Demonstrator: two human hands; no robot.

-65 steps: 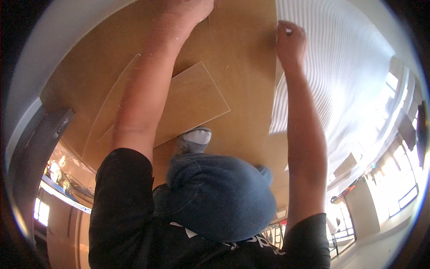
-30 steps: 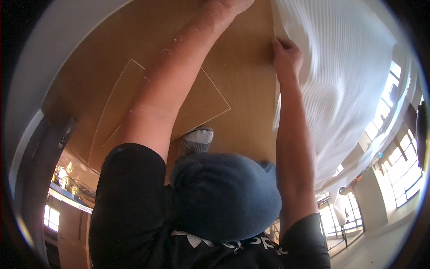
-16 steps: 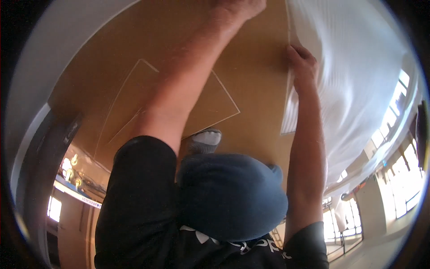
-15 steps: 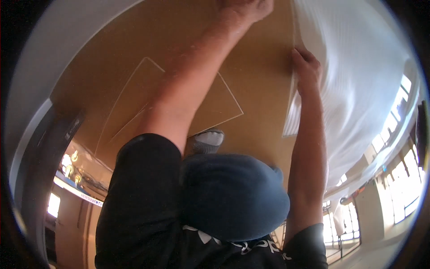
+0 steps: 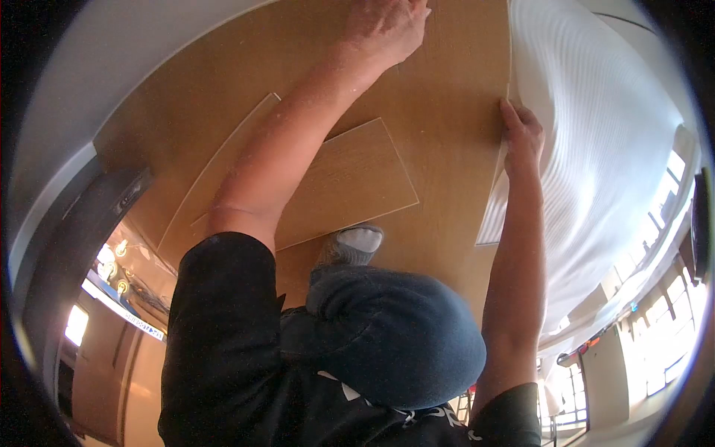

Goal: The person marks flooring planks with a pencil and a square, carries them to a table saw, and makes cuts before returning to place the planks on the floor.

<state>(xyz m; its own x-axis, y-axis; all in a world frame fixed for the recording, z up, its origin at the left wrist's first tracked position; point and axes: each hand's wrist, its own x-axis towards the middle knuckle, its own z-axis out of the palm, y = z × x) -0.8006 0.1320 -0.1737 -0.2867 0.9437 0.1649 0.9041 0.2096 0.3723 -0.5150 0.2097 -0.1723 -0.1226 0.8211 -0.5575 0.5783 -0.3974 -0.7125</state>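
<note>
A large brown wood-grain sheet [image 5: 447, 171] spreads beneath my arms. Along its right side runs a white, finely ribbed sheet [image 5: 588, 141], bulging upward in soft waves. My right hand [image 5: 525, 138] is closed at the line where the two meet, thumb toward the brown side, and appears to pinch the white sheet's edge. Near the top edge of the view, my left hand [image 5: 387, 30] is curled over the brown surface; its fingertips are partly hidden, so what they hold cannot be made out. A loose rectangular brown panel [image 5: 357, 175] lies under my left forearm.
My socked foot [image 5: 360, 238] rests on the brown surface by the panel, below a bent knee [image 5: 402, 335]. A dark frame-like edge [image 5: 82, 216] stands at left, with a wheeled item [image 5: 119, 268] beyond it. Bright windows [image 5: 663, 328] line the right.
My left hand has shifted slightly left and toward me, showing more of itself. The right hand stays at the sheet's edge. The view has shifted a little, and the loose panel shows more fully.
</note>
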